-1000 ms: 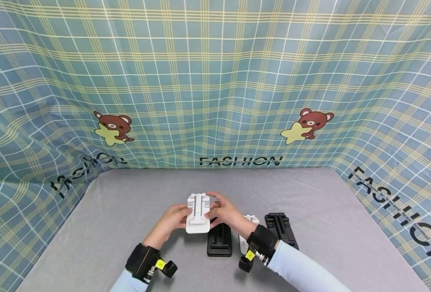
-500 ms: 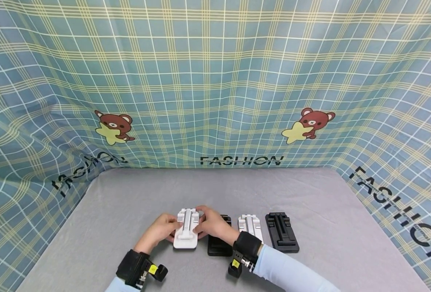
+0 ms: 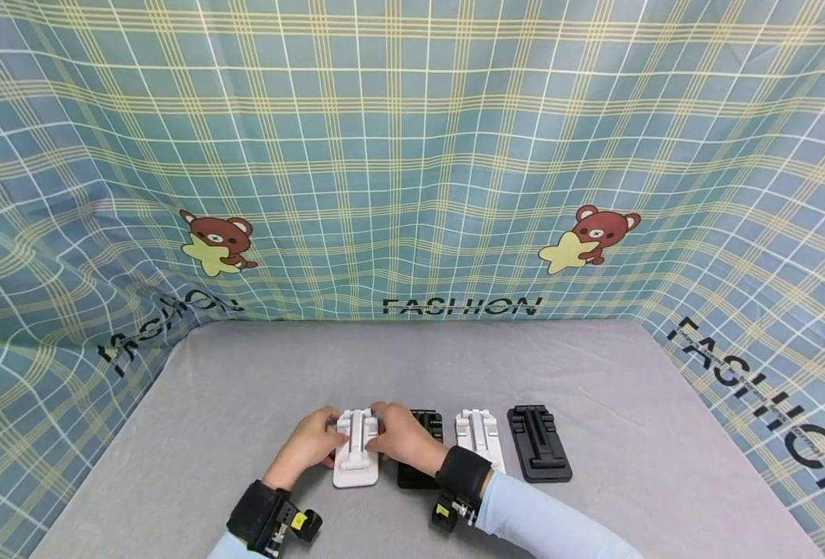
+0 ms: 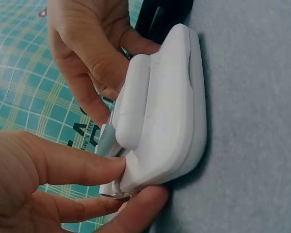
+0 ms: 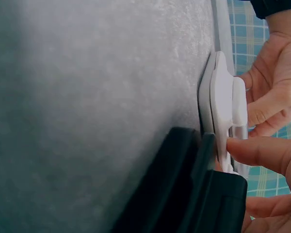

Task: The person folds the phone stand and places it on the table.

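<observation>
A folded white phone stand [image 3: 355, 471] lies at the left end of a row on the grey cloth. My left hand [image 3: 311, 442] pinches its left edge, thumb on top and fingers at the side. On the opposite edge, my right hand [image 3: 407, 439] grips it the same way. The left wrist view shows the stand's rounded base [image 4: 172, 107] down close to the cloth, with a thin shadow along it. Right beside it is a black phone stand [image 3: 418, 476], partly covered by my right hand and seen large in the right wrist view.
Further right lie a second white phone stand [image 3: 479, 432], its lower end partly behind my right wrist strap, and a second black one [image 3: 541, 446], slightly tilted. A checked curtain [image 3: 412, 194] with bear prints encloses the grey table [image 3: 280, 357] at the back and sides.
Both hands have brought the white phone stand down and to the left, from above the cloth to the row's left end. The right arm now uncovers more of the other stands.
</observation>
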Motion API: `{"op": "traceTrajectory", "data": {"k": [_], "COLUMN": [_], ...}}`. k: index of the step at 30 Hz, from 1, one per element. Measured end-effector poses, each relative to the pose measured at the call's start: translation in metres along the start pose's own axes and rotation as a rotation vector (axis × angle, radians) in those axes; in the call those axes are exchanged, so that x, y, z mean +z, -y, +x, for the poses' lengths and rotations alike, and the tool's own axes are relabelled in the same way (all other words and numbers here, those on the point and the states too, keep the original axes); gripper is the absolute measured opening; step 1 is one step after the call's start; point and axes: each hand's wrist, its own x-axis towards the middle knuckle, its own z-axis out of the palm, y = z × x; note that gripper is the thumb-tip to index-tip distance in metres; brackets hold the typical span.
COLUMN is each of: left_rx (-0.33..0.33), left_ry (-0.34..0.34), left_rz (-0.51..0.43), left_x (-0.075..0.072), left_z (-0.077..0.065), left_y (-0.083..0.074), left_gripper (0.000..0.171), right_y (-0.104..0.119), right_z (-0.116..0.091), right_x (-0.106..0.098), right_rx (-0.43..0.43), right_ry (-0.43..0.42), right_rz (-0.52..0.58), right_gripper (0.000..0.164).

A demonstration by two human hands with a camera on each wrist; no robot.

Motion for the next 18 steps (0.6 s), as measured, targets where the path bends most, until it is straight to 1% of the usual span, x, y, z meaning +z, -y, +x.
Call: {"op": "traceTrajectory", "data": {"k": [5,9,15,16,18], "left_rx": [0.025,0.034,0.041,0.042,0.047], "left_ry": [-0.005,-0.014,0.006,0.014,0.028], "left_rz": [-0.006,-0.008,0.045,0.052,0.081], "left_x": [0.002,0.002,-0.002,-0.003,-0.006], "left_z": [0.002,0.004,0.003,0.003,0.003], "left_y": [0.001,0.002,-0.002,-0.003,-0.006], "left_gripper": [0.042,0.042,0.040,0.041,0.043], "right_y": [-0.001,0.000,0.003,0.004,0.003], "right_z": [0.001,0.001,0.000,-0.002,-0.004], "right_x": [0.000,-0.002,-0.012,-0.015,-0.021], "right_rx": [0.012,0.017,0.027,0.023,0.005], "right_ry": [0.003,0.015,0.095,0.111,0.140], "right_rz": [-0.040,-0.046,-0.028,-0.015,0.017], "right_gripper": [0.051,0.051,0.059,0.060,0.054]}}
